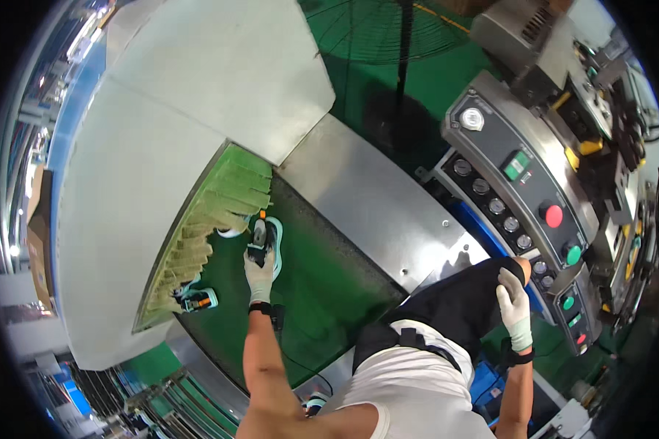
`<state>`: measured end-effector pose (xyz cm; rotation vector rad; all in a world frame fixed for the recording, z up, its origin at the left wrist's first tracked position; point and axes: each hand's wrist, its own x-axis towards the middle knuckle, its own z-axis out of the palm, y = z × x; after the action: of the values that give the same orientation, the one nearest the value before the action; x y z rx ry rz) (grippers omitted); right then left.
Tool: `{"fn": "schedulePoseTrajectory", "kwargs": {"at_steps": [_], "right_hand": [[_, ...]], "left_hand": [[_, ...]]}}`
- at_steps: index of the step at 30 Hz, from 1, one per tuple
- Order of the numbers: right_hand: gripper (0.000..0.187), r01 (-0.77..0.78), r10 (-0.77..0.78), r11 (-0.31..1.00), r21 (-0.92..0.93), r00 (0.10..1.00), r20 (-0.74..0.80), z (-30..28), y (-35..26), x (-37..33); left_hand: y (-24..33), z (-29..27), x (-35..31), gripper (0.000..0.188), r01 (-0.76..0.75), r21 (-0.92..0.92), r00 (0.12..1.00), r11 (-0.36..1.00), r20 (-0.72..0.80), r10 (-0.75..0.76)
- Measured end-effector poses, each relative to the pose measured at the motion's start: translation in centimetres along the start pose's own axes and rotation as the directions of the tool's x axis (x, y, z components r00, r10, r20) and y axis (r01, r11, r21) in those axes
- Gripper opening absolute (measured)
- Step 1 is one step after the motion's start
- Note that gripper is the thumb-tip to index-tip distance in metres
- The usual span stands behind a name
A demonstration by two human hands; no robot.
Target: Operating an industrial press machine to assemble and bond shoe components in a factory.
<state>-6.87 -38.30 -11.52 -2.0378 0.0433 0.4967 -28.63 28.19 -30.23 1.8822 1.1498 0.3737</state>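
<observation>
My left hand (259, 275), in a white glove, is closed on a black shoe with a pale blue sole (277, 245). A grey piece and a small orange tip show at the shoe's far end. The shoe rests on or just over a green conveyor belt (322, 274); which of the two I cannot tell. To its left, a second shoe (198, 299) with an orange patch sits partly under a green strip curtain (231, 179). Part of another pale shoe (231, 232) peeks from below the strips. My right hand (516, 307), also gloved, is beside my knee, fingers stretched, holding nothing.
A big white machine hood (146, 146) spans the left and far side. Bare metal plate (366, 190) borders the belt. On the right stands a control panel (523, 168) with gauges, a red button (551, 215) and green buttons. A wire-guarded fan (388, 33) stands beyond.
</observation>
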Motion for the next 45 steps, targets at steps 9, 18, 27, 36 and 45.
{"fn": "schedulePoseTrajectory", "kwargs": {"at_steps": [9, 18, 27, 36, 45], "right_hand": [[0.057, 0.007, 0.038, 0.974, -0.226, 0.981, 0.192, 0.2, -2.7, 0.8], [0.048, -0.042, 0.100, 0.926, -0.376, 0.986, 0.137, -2.6, 1.7, 2.1], [0.049, -0.013, 0.052, 0.925, -0.380, 0.994, 0.091, -2.3, 0.6, 1.4], [0.051, 0.088, -0.067, 0.975, -0.206, 0.992, 0.106, -1.2, 0.1, -0.8], [0.072, 0.564, -0.544, 0.825, 0.016, 0.788, 0.289, 4.8, -10.5, -2.7]], "left_hand": [[-5.9, -20.1, 0.0, 0.057, 0.290, 0.671, 0.865, 0.683, -0.488, 0.113], [-16.2, -28.2, 4.4, 0.058, 0.106, 0.565, 0.822, 0.818, -0.513, 0.247], [-6.1, -18.1, -6.6, 0.029, 0.057, 0.564, 0.961, 0.824, -0.255, 0.109], [6.3, -4.9, -16.6, 0.026, -0.200, 0.425, 0.978, 0.883, 0.140, 0.155], [29.5, 9.5, -19.0, 0.020, -0.446, -0.155, 0.659, 0.882, 0.610, 0.441]]}}
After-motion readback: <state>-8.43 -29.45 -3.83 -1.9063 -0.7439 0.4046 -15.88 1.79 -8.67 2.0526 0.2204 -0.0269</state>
